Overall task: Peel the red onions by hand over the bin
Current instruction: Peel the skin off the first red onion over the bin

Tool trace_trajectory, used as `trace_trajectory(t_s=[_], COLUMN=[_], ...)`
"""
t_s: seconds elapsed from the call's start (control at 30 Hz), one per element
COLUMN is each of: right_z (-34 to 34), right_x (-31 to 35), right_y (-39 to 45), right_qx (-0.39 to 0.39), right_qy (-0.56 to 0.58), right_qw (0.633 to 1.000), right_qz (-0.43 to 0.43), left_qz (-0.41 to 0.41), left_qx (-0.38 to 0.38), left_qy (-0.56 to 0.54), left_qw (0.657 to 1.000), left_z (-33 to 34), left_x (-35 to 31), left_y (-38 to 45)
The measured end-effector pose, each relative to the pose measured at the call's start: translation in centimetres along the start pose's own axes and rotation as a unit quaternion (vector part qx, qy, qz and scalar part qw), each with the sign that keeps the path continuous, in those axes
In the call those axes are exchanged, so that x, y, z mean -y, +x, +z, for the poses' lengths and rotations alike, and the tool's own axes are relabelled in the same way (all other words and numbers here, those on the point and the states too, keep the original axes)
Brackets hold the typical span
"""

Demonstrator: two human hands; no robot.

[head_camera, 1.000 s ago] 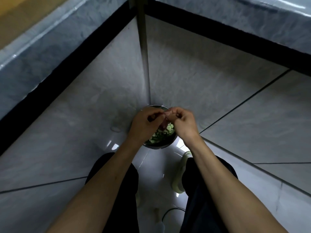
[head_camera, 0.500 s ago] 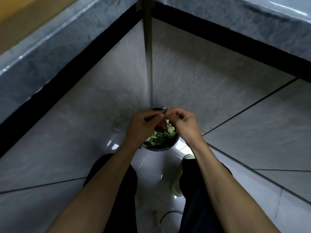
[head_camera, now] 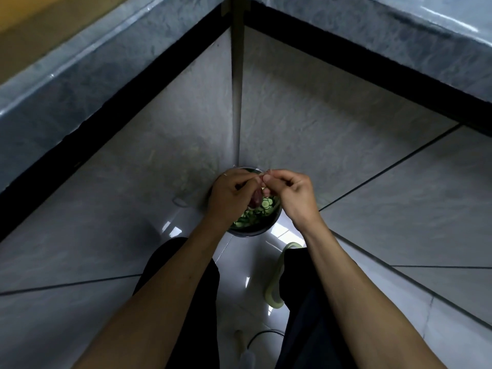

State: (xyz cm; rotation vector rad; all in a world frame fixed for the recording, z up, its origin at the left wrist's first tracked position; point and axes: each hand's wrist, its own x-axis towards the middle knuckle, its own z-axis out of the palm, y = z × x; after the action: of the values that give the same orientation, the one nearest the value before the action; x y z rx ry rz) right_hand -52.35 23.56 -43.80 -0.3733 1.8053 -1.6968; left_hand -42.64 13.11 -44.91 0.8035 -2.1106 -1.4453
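Peeling a red onion (head_camera: 257, 199) over the bin (head_camera: 262, 228)

Left hand (head_camera: 230, 198) grips the onion; right hand (head_camera: 290, 194), at 3 o'clock, pinches its skin above cucumber slices (head_camera: 255, 214).

No text, label, brand, number or sign can be read anywhere in this view. The surfaces that could carry writing show only plain grey stone pattern and dark edges.
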Motion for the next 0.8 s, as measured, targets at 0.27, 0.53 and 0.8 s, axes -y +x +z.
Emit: trace_trajectory(t_s=[0.27,0.53,0.8], right_z=[1.1,1.0,-0.8], right_x=[0.5,0.1,-0.3], right_y=[0.3,0.2,0.6], right_qx=[-0.027,-0.061,-0.102], right_qy=[0.102,0.116,0.17], right_qw=[0.992,0.989,0.978], right_qz=[0.073,0.074,0.067], left_qz=[-0.133,-0.208,-0.269], left_qx=[-0.026,-0.066,-0.097], left_qy=[-0.071,-0.164,-0.205], left_qw=[0.988,0.962,0.936], left_z=[0.6,0.4,-0.8], left_x=[-0.2,-0.3,0.9], left_y=[0.2,0.4,0.9])
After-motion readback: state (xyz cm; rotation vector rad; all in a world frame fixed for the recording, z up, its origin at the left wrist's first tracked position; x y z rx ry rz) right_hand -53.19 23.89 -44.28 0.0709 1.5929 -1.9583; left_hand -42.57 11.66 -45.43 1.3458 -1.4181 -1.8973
